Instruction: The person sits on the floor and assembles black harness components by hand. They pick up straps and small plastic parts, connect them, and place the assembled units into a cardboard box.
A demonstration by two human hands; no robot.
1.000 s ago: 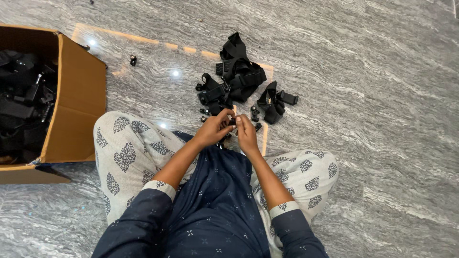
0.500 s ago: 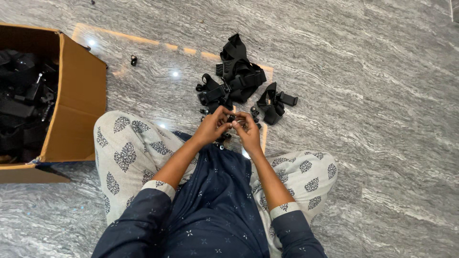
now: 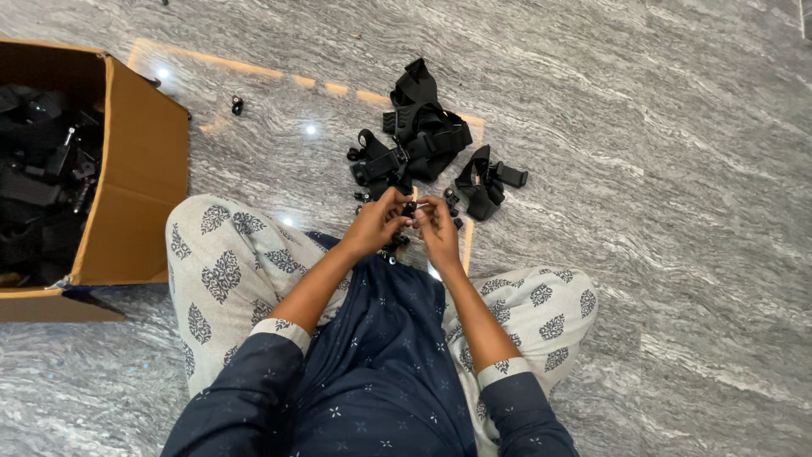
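**Two hands pinching a small black part above the knees**

A person is sitting cross-legged on a grey veined stone floor (image 3: 643,254), and both hands are meeting just in front of the knees. The left hand (image 3: 376,224) is curling its fingers narrowly around a small black part (image 3: 409,209), while the right hand (image 3: 438,227) is pressing its fingertips in against the same piece from the other side. The part is sitting between the two sets of fingertips, held off the floor (its exact shape is too small and too covered to make out).

Just beyond the hands, a pile of black straps and mounts (image 3: 414,140) is lying on the floor, and a smaller black strap bundle (image 3: 484,184) is resting just beside it to the right. A few tiny black pieces are lying scattered between the pile and the hands. One more small black piece (image 3: 236,105) is lying alone, well apart to the left.

At the left edge, an open cardboard box (image 3: 139,186) is standing beside the person's knee, and dark black gear (image 3: 38,169) is filling it.
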